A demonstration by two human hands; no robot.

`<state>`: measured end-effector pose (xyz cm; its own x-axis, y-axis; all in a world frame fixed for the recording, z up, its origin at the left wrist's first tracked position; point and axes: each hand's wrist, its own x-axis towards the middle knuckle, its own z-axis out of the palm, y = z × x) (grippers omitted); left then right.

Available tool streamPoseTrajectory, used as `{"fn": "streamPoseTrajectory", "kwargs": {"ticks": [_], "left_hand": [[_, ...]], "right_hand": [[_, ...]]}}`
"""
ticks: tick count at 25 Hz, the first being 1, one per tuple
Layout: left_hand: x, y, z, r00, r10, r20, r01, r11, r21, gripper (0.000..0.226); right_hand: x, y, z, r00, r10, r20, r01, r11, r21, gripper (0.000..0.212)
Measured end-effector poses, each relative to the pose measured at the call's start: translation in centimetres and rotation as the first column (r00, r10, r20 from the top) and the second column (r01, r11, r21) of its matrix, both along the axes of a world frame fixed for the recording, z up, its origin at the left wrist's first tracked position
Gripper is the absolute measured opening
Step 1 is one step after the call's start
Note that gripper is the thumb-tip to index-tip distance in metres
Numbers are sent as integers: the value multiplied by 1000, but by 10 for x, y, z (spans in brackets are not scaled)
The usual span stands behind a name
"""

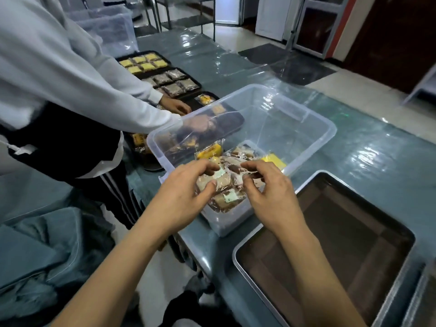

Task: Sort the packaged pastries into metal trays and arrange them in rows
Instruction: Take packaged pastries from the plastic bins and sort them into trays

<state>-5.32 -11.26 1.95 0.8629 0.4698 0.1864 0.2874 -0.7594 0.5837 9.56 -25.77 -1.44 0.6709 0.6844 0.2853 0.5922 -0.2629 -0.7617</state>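
Observation:
A clear plastic bin [313,128] on the table holds packaged pastries, brown ones and yellow ones [274,160]. My left hand [181,197] and my right hand [271,192] are both at the bin's near corner, fingers curled round a bundle of brown packaged pastries [224,187] between them. An empty metal tray [259,293] lies at the lower right, beside the bin.
Another person in a grey sleeve [94,90] stands to the left, with a hand [175,106] over dark trays of sorted pastries [162,74]. A second clear bin [111,27] stands at the far left. Teal cloth [40,251] lies at the lower left.

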Motion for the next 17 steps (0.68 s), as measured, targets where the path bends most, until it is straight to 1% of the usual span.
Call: {"fn": "streamPoseTrajectory", "kwargs": {"ticks": [5, 9, 12, 15, 17], "left_hand": [[39, 57, -2, 988, -147, -48, 149, 988, 40, 26], [70, 103, -4, 968, -220, -119, 232, 968, 97, 24], [86, 127, -7, 948, -268, -173, 292, 948, 126, 24], [99, 143, -11, 915, -319, -248, 358, 924, 133, 24], [109, 153, -20, 876, -365, -315, 418, 900, 119, 24]], "right_hand": [[19, 23, -6, 993, -112, 23, 113, 993, -40, 24], [25, 43, -7, 984, -178, 16, 179, 980, -89, 25], [27, 58, -9, 979, -202, -12, 199, 973, -113, 25], [28, 69, -11, 973, -230, -32, 223, 963, -153, 25], [29, 76, -11, 964, -262, -47, 250, 953, -172, 25]]}}
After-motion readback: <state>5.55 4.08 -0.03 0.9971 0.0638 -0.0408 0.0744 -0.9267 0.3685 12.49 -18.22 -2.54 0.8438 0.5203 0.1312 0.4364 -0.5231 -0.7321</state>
